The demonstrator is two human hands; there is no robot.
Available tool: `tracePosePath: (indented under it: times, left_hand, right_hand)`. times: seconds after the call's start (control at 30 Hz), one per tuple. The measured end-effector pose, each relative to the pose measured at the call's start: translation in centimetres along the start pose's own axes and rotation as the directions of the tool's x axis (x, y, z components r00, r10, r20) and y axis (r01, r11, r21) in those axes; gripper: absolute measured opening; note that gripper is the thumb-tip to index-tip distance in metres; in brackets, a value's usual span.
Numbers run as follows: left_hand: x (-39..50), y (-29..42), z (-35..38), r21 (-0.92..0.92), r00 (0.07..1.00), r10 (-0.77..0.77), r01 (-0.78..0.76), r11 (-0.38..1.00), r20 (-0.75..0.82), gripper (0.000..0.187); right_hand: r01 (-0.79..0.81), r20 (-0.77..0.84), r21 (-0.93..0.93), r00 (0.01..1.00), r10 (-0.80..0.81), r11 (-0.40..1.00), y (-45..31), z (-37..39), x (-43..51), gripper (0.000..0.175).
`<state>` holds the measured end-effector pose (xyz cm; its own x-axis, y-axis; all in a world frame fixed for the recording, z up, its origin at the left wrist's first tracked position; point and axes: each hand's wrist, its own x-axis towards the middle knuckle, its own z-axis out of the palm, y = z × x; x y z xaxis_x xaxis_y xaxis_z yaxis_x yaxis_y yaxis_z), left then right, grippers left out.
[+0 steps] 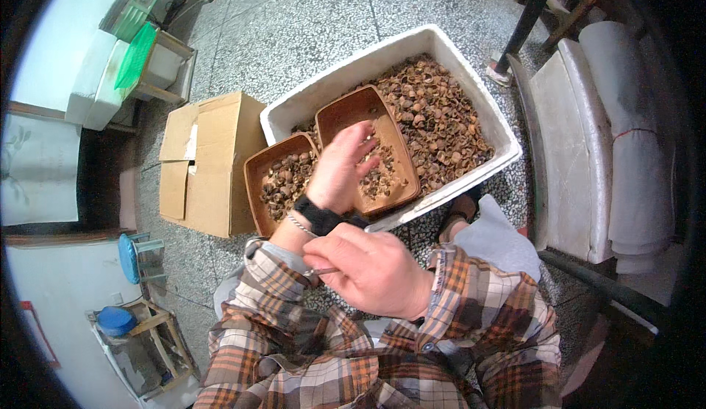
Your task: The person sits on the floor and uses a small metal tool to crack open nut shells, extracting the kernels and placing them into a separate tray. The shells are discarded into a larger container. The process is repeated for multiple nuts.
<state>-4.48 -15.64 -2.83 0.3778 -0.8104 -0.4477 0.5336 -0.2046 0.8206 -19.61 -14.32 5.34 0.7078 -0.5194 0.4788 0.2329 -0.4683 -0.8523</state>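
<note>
My left hand (pixel 343 167) is raised over the right brown tray (pixel 411 158), fingers apart and partly blurred; a black band and a twisted bracelet are around its wrist. My right hand (pixel 375 274) is closed on a thin, dark, metal-looking tool (pixel 324 271) close to my left wrist and cuff; its exact kind cannot be told. Small brown shell pieces and crumbs (pixel 383 180) lie in the right tray. The left brown tray (pixel 251 180) contains round brown nuts and fragments (pixel 284 180), partly covered by my left hand and wrist.
A white foam box (pixel 347 73) full of brown nut shells (pixel 436 111) stands ahead, with the right tray inside it. A cardboard box (pixel 215 161) is at left. Blue-topped stools (pixel 128 258) stand farther left. A padded grey seat (pixel 571 150) is at right, beside a dark pole (pixel 527 20).
</note>
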Motion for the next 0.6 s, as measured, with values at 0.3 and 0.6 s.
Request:
tracePosePath:
  times: [0.3,0.6]
  left_hand:
    - [-9.8,1.1,-15.2,0.148,0.920,0.113,-0.061,0.987,-0.375,0.023]
    - [-18.7,-0.7,-17.1,0.089,0.912,0.181,-0.159,0.983,-0.367,0.021]
  right_hand:
    - [-0.426,-0.165,0.128,0.881,0.443,0.895,2.2,-2.3,1.4,0.016]
    - [-0.656,0.201,0.713,0.530,0.824,0.248,3.8,0.2,-5.4,0.015]
